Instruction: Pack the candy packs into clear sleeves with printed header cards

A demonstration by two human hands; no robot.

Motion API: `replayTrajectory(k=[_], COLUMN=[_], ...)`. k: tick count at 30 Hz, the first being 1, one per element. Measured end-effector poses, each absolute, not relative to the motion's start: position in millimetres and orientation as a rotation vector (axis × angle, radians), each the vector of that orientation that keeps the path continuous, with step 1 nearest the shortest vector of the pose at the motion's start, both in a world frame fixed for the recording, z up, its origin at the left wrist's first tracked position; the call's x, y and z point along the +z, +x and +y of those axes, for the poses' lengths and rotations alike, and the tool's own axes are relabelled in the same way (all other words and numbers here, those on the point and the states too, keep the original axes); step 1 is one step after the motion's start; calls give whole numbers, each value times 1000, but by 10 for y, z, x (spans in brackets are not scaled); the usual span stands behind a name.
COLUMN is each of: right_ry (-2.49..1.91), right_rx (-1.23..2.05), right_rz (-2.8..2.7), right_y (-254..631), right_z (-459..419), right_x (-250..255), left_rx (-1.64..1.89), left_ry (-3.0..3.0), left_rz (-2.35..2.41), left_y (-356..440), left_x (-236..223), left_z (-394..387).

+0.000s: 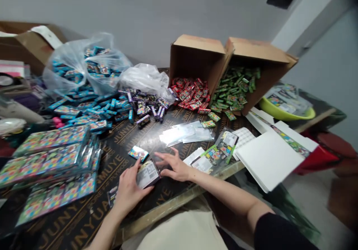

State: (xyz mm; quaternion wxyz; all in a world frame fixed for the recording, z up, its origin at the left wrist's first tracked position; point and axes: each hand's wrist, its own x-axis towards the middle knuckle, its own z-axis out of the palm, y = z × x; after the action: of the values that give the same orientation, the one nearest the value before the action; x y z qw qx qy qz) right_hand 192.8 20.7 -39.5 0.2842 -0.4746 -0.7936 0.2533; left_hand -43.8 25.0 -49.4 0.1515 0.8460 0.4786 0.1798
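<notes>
In the head view, a small flat printed box point(147, 174) with a barcode lies at the table's near side. My left hand point(129, 186) holds its left part, index finger along the top and thumb along the lower edge. My right hand point(176, 165) is at the box's right edge, fingers spread and partly bent; whether they touch it I cannot tell. A blue-and-white packet point(138, 153) rests just beyond my left index fingertip. Partly hidden behind my left wrist is a dark printed packet point(112, 196). Clear plastic sleeves point(184, 132) lie past my right hand.
Blue packets point(97, 108), purple ones point(142, 106), red ones point(192, 93) and green ones point(233, 88) are heaped at the back, the last two spilling from cardboard boxes point(200, 43). Wrapped packs point(47, 160) are stacked left. White cards point(268, 158) and a yellow-green bowl point(303, 114) are right.
</notes>
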Motion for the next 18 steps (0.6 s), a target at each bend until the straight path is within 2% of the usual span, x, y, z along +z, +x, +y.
replayTrajectory(k=[2,5,9,13,15,18], right_ry=[-1525,-2090,-2420,-2112,-1825,-1538], right_rx=[491,86,81,44,134,320], right_rz=[-1979,-1465,-1172,-1331,-1523,-1757], right_y=[2269,3054,3812,3389,2845,2102], right_z=[377,675,842,735,611,352], right_x=[-391,-381,-366,-290,-234,-174], left_rx=[481,396,320,662,835,877], left_ry=[2449,2468,2454,2095,1713,1141], left_rz=[1375,1436,1491,1513,1382,1109], left_y=[-432,-504,-579,-275,13,360], left_x=[-539,-620,-661,-450,-305,-186], left_z=[255,244,271,272,248,258])
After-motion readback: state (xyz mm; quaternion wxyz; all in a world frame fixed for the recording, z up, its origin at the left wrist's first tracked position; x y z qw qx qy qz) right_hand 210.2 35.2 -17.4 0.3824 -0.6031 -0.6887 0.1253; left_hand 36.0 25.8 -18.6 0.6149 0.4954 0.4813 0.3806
